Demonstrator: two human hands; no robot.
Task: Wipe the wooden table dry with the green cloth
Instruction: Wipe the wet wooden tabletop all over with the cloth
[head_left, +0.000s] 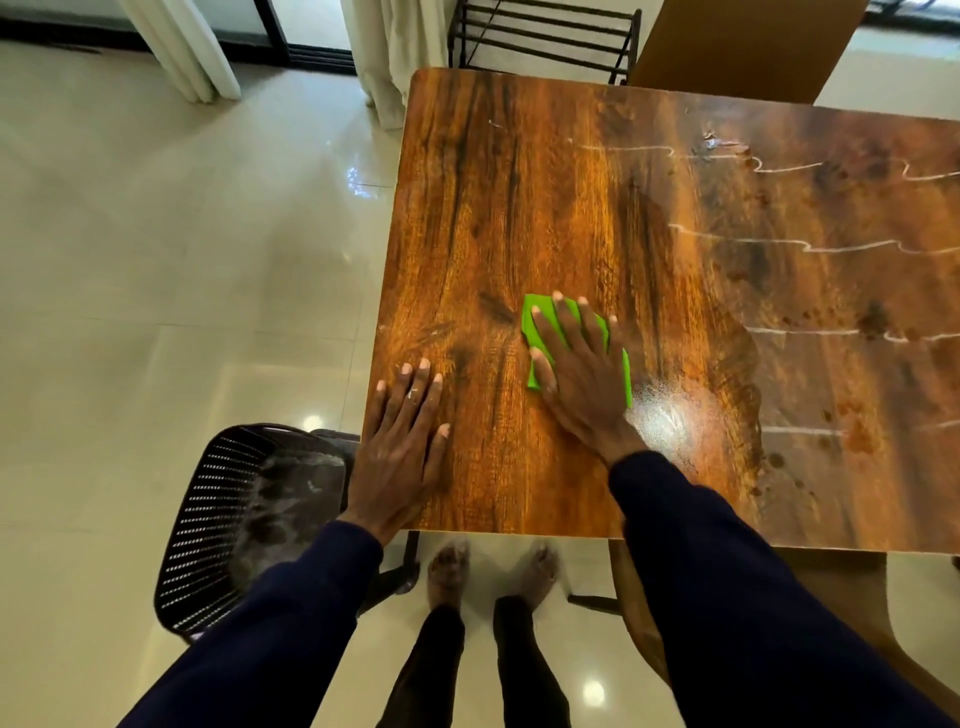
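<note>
1. Progress, by my judgement: the left part of the glossy brown wooden table looks dry, while the right part shows wet sheen and white wavy streaks, so about half is left.
2. The left hand rests flat near the left edge, fingers straight.
3. The right hand, fingers spread, presses the folded bright green cloth onto mid-table.
4. Count: one table, one cloth, two hands, about four streak rows.

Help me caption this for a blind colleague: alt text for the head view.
The right hand presses a folded green cloth flat on the wooden table. The left hand rests flat near its left edge; wet streaks show on the right side.
</note>
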